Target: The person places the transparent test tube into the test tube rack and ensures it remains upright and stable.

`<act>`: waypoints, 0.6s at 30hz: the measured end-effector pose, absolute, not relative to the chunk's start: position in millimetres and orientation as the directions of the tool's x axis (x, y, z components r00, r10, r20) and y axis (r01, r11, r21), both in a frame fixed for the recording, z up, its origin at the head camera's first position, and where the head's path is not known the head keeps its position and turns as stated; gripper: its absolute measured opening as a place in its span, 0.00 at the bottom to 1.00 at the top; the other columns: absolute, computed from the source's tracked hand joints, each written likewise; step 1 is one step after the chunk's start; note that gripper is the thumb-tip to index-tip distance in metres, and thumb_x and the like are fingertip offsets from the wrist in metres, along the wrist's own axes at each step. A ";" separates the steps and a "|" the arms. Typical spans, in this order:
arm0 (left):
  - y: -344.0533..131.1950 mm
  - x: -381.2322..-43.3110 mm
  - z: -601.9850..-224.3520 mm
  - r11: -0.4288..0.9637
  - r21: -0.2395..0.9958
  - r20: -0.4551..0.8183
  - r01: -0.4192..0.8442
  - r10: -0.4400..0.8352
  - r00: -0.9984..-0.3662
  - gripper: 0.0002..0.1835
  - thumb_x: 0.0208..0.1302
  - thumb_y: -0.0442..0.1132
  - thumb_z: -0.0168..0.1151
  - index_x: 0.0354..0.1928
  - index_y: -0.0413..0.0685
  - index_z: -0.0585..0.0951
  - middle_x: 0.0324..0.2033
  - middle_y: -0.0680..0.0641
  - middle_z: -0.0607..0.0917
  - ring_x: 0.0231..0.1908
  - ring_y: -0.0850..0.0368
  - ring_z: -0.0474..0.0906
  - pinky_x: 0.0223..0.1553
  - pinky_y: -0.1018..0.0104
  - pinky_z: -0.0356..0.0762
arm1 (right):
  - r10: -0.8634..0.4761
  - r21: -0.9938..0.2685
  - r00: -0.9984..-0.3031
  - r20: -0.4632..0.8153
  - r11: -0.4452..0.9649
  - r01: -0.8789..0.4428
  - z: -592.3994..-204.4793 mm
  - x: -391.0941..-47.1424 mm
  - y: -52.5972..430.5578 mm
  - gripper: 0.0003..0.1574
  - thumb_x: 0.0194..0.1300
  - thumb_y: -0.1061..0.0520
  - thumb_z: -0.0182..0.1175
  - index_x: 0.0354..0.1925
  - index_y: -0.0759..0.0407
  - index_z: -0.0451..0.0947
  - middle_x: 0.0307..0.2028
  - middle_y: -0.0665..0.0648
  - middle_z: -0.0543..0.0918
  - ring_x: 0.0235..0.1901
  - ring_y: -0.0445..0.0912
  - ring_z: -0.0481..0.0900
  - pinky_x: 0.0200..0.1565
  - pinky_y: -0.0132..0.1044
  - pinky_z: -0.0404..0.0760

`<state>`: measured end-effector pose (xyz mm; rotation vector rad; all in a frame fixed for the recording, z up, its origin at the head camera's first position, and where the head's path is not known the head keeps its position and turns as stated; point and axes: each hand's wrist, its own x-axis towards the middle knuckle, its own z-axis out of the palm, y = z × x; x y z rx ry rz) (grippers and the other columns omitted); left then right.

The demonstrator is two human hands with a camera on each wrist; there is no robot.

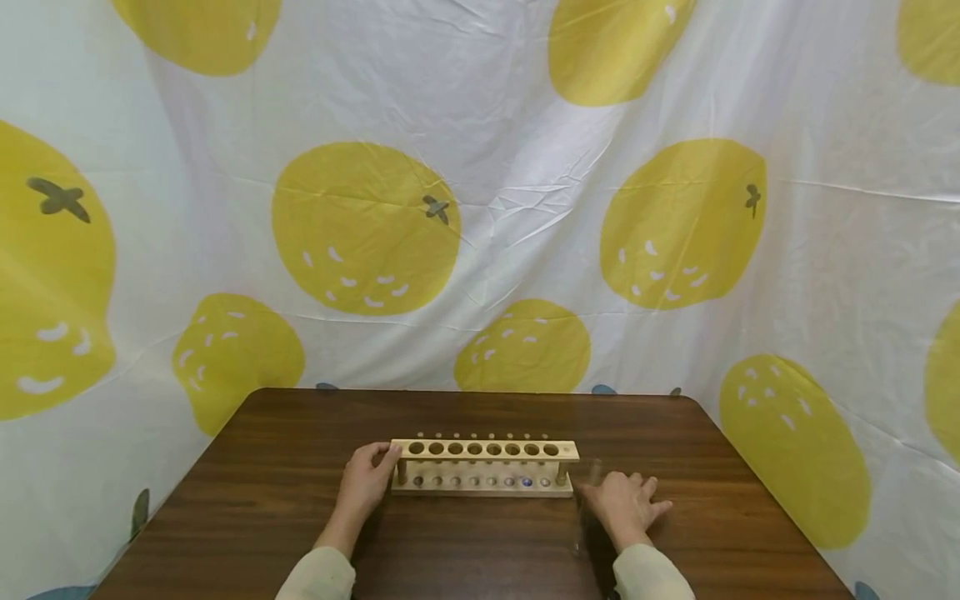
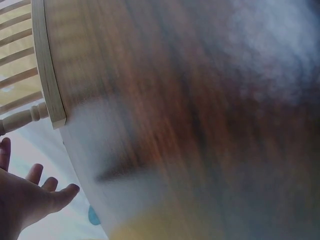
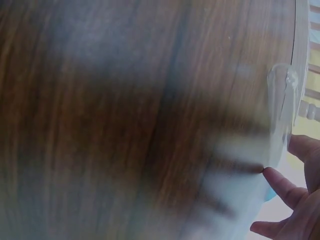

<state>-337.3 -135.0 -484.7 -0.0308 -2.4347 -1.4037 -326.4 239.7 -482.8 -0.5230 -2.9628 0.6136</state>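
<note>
A wooden test tube rack (image 1: 485, 467) has a row of round holes in its upper bar and small hollows in its base. The left hand (image 1: 366, 482) holds the rack's left end by the upper bar, while its other fingers (image 2: 62, 197) spread away in the left wrist view. To the right of the rack, the right hand (image 1: 622, 504) pinches a clear glass test tube (image 3: 281, 102) at the thumb side. The tube's rounded end points away from the fingertips in the right wrist view. The right hand's other fingers (image 3: 282, 185) are splayed low over the table.
A dark brown wooden table (image 1: 300, 500) with rounded far corners carries the rack. A blue spot (image 1: 527, 482) shows on the rack's base, and short pegs stand along its back. Behind the table hangs a white curtain (image 1: 517, 250) printed with yellow lemons.
</note>
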 end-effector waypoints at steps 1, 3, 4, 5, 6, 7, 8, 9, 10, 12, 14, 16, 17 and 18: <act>-135.0 -337.1 -484.7 0.513 0.839 0.292 0.182 -0.143 -0.945 0.20 0.74 0.44 0.57 0.49 0.30 0.81 0.55 0.28 0.78 0.60 0.31 0.70 0.61 0.38 0.65 | 0.343 -0.394 -0.939 -0.004 0.863 0.317 -482.5 -326.3 240.2 0.43 0.61 0.34 0.64 0.48 0.74 0.80 0.61 0.85 0.63 0.68 0.79 0.43 0.58 0.82 0.38; -135.1 -337.0 -485.0 0.511 0.840 0.293 0.183 -0.143 -0.945 0.20 0.74 0.44 0.57 0.49 0.30 0.82 0.55 0.28 0.78 0.60 0.31 0.70 0.61 0.38 0.65 | 0.341 -0.389 -0.940 -0.013 0.864 0.319 -482.5 -326.5 241.5 0.41 0.61 0.34 0.65 0.47 0.73 0.81 0.61 0.85 0.63 0.67 0.80 0.43 0.58 0.82 0.38; -135.2 -337.0 -485.0 0.511 0.840 0.293 0.183 -0.143 -0.945 0.20 0.74 0.44 0.57 0.49 0.30 0.82 0.55 0.28 0.78 0.60 0.31 0.70 0.61 0.38 0.65 | 0.341 -0.387 -0.940 -0.017 0.865 0.321 -483.0 -326.9 242.2 0.40 0.61 0.35 0.65 0.47 0.73 0.81 0.61 0.85 0.63 0.67 0.80 0.43 0.58 0.82 0.38; -135.3 -337.0 -484.9 0.510 0.841 0.291 0.181 -0.144 -0.946 0.20 0.74 0.45 0.57 0.49 0.30 0.82 0.55 0.28 0.77 0.60 0.31 0.70 0.61 0.38 0.65 | 0.340 -0.384 -0.940 -0.020 0.866 0.321 -482.8 -326.9 242.7 0.38 0.61 0.36 0.65 0.45 0.72 0.82 0.61 0.85 0.63 0.67 0.80 0.43 0.58 0.82 0.38; -135.4 -337.0 -484.9 0.510 0.841 0.289 0.179 -0.145 -0.946 0.20 0.74 0.45 0.57 0.49 0.31 0.82 0.55 0.28 0.77 0.60 0.31 0.70 0.61 0.39 0.65 | 0.341 -0.379 -0.940 -0.022 0.867 0.323 -482.9 -327.1 243.3 0.37 0.61 0.36 0.66 0.44 0.71 0.82 0.61 0.85 0.64 0.67 0.80 0.43 0.58 0.82 0.38; -135.5 -337.2 -485.2 0.509 0.842 0.288 0.178 -0.145 -0.947 0.20 0.74 0.45 0.57 0.49 0.31 0.82 0.55 0.29 0.77 0.60 0.31 0.70 0.61 0.39 0.65 | 0.342 -0.377 -0.939 -0.023 0.867 0.325 -482.7 -326.9 243.5 0.36 0.61 0.36 0.66 0.43 0.70 0.83 0.61 0.85 0.64 0.67 0.80 0.44 0.58 0.82 0.38; -135.7 -337.4 -485.4 0.508 0.843 0.287 0.177 -0.145 -0.947 0.20 0.74 0.45 0.57 0.49 0.30 0.82 0.55 0.29 0.77 0.60 0.31 0.70 0.62 0.39 0.65 | 0.343 -0.376 -0.939 -0.022 0.868 0.325 -482.5 -326.6 243.9 0.35 0.60 0.36 0.66 0.41 0.69 0.83 0.60 0.85 0.65 0.67 0.80 0.44 0.57 0.82 0.38; -135.8 -337.5 -485.6 0.507 0.844 0.285 0.176 -0.145 -0.947 0.21 0.74 0.45 0.57 0.50 0.30 0.81 0.55 0.28 0.77 0.60 0.31 0.70 0.62 0.39 0.65 | 0.344 -0.376 -0.939 -0.019 0.868 0.325 -482.2 -326.2 244.1 0.34 0.60 0.37 0.67 0.40 0.69 0.83 0.59 0.85 0.66 0.66 0.80 0.45 0.57 0.83 0.38; -136.0 -337.6 -485.6 0.506 0.844 0.285 0.177 -0.145 -0.948 0.21 0.74 0.45 0.57 0.50 0.30 0.81 0.55 0.28 0.77 0.60 0.31 0.70 0.61 0.38 0.65 | 0.344 -0.376 -0.939 -0.017 0.868 0.325 -481.7 -325.7 244.1 0.32 0.60 0.38 0.67 0.39 0.68 0.83 0.58 0.85 0.67 0.66 0.80 0.46 0.57 0.83 0.39; -136.1 -338.0 -485.9 0.505 0.844 0.288 0.179 -0.145 -0.947 0.20 0.73 0.45 0.58 0.50 0.30 0.82 0.55 0.29 0.78 0.60 0.31 0.70 0.61 0.38 0.65 | 0.344 -0.381 -0.939 -0.010 0.867 0.321 -480.7 -324.7 244.2 0.31 0.60 0.40 0.67 0.38 0.68 0.83 0.56 0.84 0.70 0.65 0.80 0.48 0.57 0.83 0.39; -136.1 -338.0 -485.6 0.505 0.844 0.288 0.180 -0.144 -0.947 0.20 0.73 0.45 0.58 0.50 0.30 0.82 0.55 0.29 0.78 0.60 0.31 0.70 0.61 0.38 0.66 | 0.341 -0.391 -0.940 -0.001 0.865 0.314 -479.4 -323.8 244.2 0.29 0.60 0.42 0.67 0.38 0.69 0.83 0.54 0.83 0.71 0.64 0.80 0.50 0.57 0.83 0.40; -135.8 -337.9 -485.3 0.505 0.845 0.288 0.179 -0.145 -0.947 0.20 0.73 0.45 0.58 0.50 0.30 0.82 0.55 0.28 0.78 0.60 0.31 0.70 0.61 0.38 0.66 | 0.341 -0.401 -0.940 0.002 0.861 0.312 -478.6 -323.3 244.2 0.28 0.60 0.43 0.66 0.38 0.69 0.82 0.52 0.82 0.73 0.63 0.80 0.52 0.57 0.83 0.40; -135.7 -337.7 -485.0 0.505 0.845 0.286 0.177 -0.145 -0.947 0.20 0.73 0.45 0.58 0.50 0.30 0.81 0.55 0.28 0.78 0.60 0.31 0.70 0.61 0.38 0.66 | 0.343 -0.407 -0.939 0.003 0.859 0.312 -478.2 -323.3 244.5 0.28 0.60 0.43 0.65 0.38 0.69 0.82 0.52 0.82 0.73 0.63 0.80 0.54 0.56 0.83 0.40; -135.5 -337.5 -484.8 0.505 0.845 0.284 0.176 -0.145 -0.948 0.20 0.73 0.45 0.58 0.50 0.30 0.81 0.55 0.28 0.78 0.60 0.31 0.70 0.61 0.38 0.65 | 0.344 -0.414 -0.939 0.003 0.855 0.312 -478.0 -323.0 244.7 0.28 0.60 0.43 0.65 0.38 0.70 0.82 0.51 0.82 0.74 0.62 0.80 0.54 0.56 0.83 0.40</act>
